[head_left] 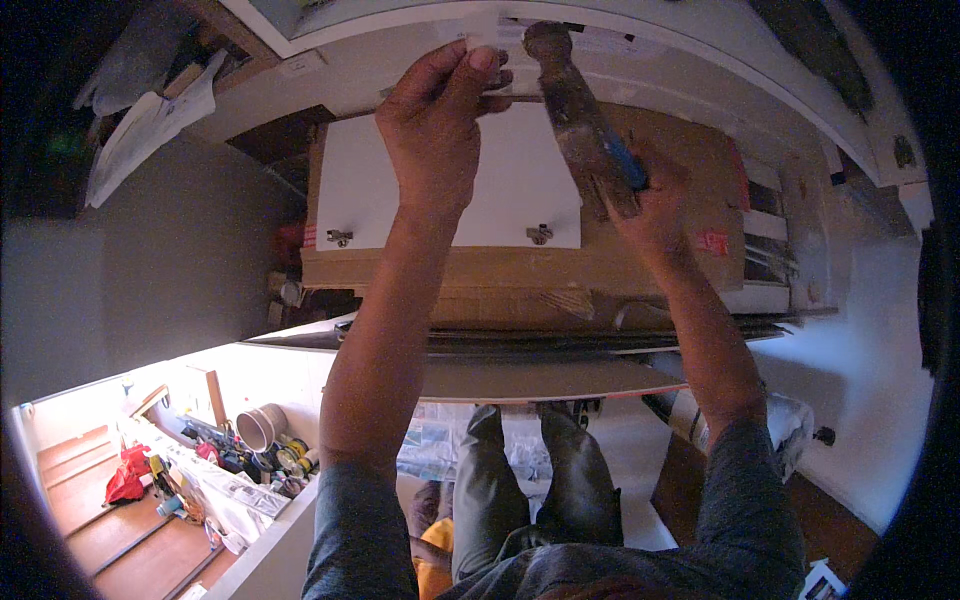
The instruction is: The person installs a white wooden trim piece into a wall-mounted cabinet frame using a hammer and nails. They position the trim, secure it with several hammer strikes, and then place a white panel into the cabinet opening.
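My left hand (435,125) is raised at the top middle. Its thumb and fingers pinch a small white piece (482,32) close to the pale wall; the exact kind of piece is unclear. On the right, my right hand (650,205) is wrapped round a worn, brown, hammer-like tool (575,110). A rounded knob forms the tool's upper end, near my left fingertips but apart from them. Beside the grip shows a blue strip (626,163). Beneath both hands lies a white panel (400,190) with two metal hinges, resting on brown cardboard (660,270).
A pale ledge (520,376) crosses below the cardboard. Papers and plastic (150,130) hang at the upper left. Far below at lower left are a bucket (261,427), a red bag (128,475) and several tools. Part of a person in orange (436,560) shows beside my legs.
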A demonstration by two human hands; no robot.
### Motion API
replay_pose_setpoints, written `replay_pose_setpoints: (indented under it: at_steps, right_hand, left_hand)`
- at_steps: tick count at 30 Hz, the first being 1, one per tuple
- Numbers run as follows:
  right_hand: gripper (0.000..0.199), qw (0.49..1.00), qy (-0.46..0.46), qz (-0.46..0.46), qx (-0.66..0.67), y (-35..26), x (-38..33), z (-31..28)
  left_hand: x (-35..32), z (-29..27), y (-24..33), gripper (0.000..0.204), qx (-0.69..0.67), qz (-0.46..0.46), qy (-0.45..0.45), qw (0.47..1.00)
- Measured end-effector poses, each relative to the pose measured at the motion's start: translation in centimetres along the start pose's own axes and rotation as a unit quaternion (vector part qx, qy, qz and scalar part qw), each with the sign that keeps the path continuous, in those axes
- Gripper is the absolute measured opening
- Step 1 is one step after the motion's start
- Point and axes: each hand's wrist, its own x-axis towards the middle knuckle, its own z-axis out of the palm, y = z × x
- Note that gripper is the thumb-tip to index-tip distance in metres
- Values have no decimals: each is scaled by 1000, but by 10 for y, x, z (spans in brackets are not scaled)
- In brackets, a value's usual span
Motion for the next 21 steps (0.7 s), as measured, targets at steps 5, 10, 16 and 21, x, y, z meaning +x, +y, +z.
replay_pose_setpoints:
  at_steps: [5, 10, 16, 21]
  right_hand:
    - [19, 999, 26, 13, 21, -6, 18, 4]
    - [19, 999, -12, -36, -28, -18, 28, 1]
    - [20, 998, 40, 47, 6, -11, 38, 22]
    - [22, 999, 46, -20, -18, -17, 35, 21]
  left_hand:
    - [11, -2, -8, 20, -38, 6, 3, 999]
    - [16, -8, -18, 18, -112, -19, -8, 994]
    - [14, -3, -12, 18, -56, 9, -21, 998]
    - [20, -11, -22, 17, -105, -12, -24, 994]
